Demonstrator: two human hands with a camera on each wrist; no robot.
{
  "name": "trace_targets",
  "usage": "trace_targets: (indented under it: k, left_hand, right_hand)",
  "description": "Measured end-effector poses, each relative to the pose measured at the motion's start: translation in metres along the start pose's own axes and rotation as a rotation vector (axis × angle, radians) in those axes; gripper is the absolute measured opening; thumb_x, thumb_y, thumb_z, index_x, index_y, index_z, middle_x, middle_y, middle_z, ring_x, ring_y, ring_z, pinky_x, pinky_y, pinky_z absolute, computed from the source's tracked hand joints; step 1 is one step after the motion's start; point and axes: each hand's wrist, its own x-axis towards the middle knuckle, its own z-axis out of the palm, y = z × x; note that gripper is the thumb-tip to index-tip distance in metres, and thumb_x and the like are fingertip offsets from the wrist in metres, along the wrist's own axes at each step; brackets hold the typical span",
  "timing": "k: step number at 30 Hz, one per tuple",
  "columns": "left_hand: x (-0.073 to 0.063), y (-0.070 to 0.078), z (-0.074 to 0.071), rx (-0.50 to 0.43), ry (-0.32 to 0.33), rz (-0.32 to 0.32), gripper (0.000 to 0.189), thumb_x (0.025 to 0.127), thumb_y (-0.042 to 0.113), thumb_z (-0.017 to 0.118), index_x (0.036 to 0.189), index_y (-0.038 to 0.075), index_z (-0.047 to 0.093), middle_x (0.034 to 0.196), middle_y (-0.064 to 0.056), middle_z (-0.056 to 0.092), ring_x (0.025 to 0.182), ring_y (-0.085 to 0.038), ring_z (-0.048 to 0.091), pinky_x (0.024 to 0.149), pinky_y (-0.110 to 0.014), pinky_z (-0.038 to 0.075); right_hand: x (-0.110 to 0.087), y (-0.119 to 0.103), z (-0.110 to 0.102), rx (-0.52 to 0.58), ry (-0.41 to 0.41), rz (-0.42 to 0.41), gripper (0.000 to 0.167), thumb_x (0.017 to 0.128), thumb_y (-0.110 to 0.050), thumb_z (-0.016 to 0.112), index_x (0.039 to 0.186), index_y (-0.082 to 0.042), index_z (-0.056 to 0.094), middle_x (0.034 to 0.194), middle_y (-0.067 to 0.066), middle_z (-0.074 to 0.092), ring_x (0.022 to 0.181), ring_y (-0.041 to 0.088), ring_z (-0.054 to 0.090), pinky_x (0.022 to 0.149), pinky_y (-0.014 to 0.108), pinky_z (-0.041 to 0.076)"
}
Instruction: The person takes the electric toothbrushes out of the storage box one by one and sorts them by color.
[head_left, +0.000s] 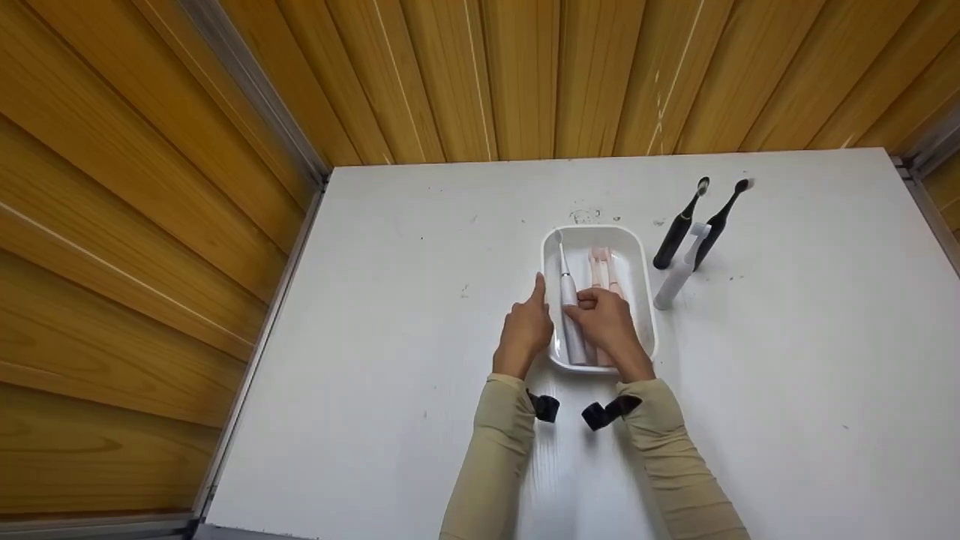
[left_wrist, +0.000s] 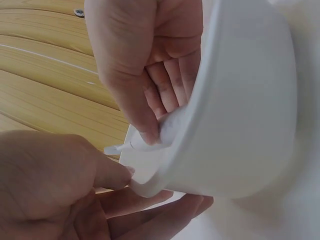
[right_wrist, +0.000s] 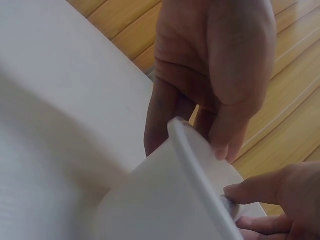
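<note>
Walls and table: yellow-brown wood panels rise at the far side and along the left, above a white table with small dark marks.
White toothbrush: inside the white tray, lengthwise along its left wall, brush head toward the far end, handle end near me; I cannot tell whether it touches the tray's floor.
Right hand: I reach into the tray from the near side, thumb and forefinger clamped on that toothbrush's handle.
Left hand: I grip the tray's left rim, thumb on the inside, fingers against the outer wall, as the left wrist view shows.
Pink toothbrushes: two, side by side in the tray, right of the white one, heads toward the far end; my right hand hides part of their handles.
Standing brushes: just right of the tray, two black toothbrushes and an upright white toothbrush stand on the table, the white one nearest me.
My forearms: khaki sleeves, with small black devices at the wrists.
</note>
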Motion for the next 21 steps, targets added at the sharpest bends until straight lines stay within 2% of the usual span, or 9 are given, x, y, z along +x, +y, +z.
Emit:
trace_targets:
  k: [7, 14, 21]
  left_hand:
    - [0.001, -0.001, 0.001, 0.009, 0.017, 0.009, 0.053, 0.102, 0.017, 0.042, 0.152, 0.018, 0.026, 0.113, -0.022, 0.067, 0.096, -0.034, 0.067, 0.08, -0.042, 0.051]
    - [0.0, 0.0, 0.0, -0.003, 0.004, -0.004, 0.052, 0.103, 0.018, 0.041, 0.153, 0.019, 0.025, 0.116, -0.022, 0.066, 0.099, -0.034, 0.066, 0.083, -0.043, 0.05]
    - [0.001, 0.0, 0.0, 0.001, -0.017, -0.024, 0.053, 0.103, 0.02, 0.04, 0.153, 0.021, 0.023, 0.116, -0.019, 0.066, 0.083, -0.026, 0.066, 0.074, -0.039, 0.051]
  right_hand:
    - [-0.007, -0.003, -0.007, 0.104, 0.015, -0.029, 0.041, 0.086, -0.019, 0.07, 0.119, 0.003, 0.062, 0.112, 0.021, 0.068, 0.102, 0.03, 0.067, 0.085, 0.037, 0.051]
    - [-0.014, -0.005, -0.011, 0.162, 0.067, -0.079, 0.041, 0.086, -0.017, 0.071, 0.121, 0.003, 0.061, 0.112, 0.021, 0.067, 0.102, 0.031, 0.066, 0.086, 0.038, 0.051]
    - [-0.022, -0.009, -0.017, 0.22, 0.115, -0.133, 0.042, 0.086, -0.016, 0.072, 0.122, 0.003, 0.06, 0.112, 0.022, 0.067, 0.104, 0.031, 0.065, 0.087, 0.039, 0.051]
